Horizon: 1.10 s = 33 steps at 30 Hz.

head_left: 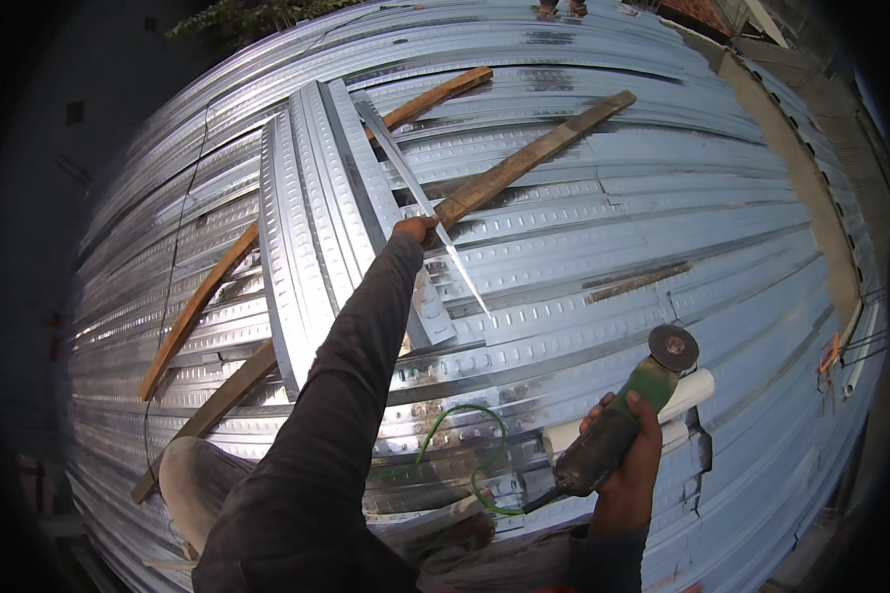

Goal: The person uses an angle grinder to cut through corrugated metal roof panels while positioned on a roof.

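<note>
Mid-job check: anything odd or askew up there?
Yes. The grinder in the right hand shows no visible guard around its disc, leaving the edge exposed. The narrow metal strip in the left hand looks askew, slanting out of line with the ribbed panel beside it.

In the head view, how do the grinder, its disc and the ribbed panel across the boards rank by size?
1. Ribbed panel
2. Grinder
3. Disc
Nearness may enlarge the last two, but the pictured order looks clear.

Obstacle left of grinder (595,452): green cord (504,433)
</note>
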Available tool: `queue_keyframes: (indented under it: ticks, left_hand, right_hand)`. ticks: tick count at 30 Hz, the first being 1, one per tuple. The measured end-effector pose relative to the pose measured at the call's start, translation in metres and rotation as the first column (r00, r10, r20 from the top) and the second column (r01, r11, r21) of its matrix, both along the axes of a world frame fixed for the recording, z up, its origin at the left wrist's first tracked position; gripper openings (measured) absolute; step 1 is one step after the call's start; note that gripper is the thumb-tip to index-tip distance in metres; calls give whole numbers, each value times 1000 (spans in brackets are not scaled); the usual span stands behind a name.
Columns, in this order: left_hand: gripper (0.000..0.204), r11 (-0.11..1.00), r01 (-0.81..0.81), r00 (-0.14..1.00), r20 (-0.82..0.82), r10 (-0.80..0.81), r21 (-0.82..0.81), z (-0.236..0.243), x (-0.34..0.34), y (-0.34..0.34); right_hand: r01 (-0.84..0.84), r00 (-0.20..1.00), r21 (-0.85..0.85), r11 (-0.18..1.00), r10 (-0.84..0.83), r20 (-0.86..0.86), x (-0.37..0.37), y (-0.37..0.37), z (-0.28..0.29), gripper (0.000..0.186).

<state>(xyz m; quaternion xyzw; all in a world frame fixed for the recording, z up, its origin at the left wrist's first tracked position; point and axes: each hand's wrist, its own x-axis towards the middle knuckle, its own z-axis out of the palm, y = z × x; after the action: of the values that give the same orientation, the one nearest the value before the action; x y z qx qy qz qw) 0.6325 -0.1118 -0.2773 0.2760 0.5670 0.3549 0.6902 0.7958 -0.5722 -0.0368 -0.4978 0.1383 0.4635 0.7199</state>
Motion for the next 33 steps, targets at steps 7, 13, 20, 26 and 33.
queue_keyframes:
  ticks: [7, 13, 20, 26, 33]
  left_hand:
    - [18, 955, 298, 937, 189, -293, 0, 25, 97, -84]
    - [122, 529, 809, 315, -570, -759, -257, 16, 74, -134]
    - [58, 84, 985, 122, -275, -954, 148, 160, -68, -273]
    - [74, 194, 977, 194, 13, -981, 88, 203, -149, -320]
    - [62, 281, 959, 263, 510, -819, -43, 174, -135, -317]
  right_hand:
    - [-16, 1000, 43, 999, 16, -11, -25, 7, 17, 35]
    - [4, 1000, 165, 986, -4, -2, -29, 14, 20, 33]
    - [1, 987, 119, 993, -20, 162, -30, 29, -34, 29]
    - [-47, 999, 112, 993, 46, 5, -98, 46, -54, 29]
    - [-104, 979, -125, 987, 124, 164, -160, 38, -47, 42]
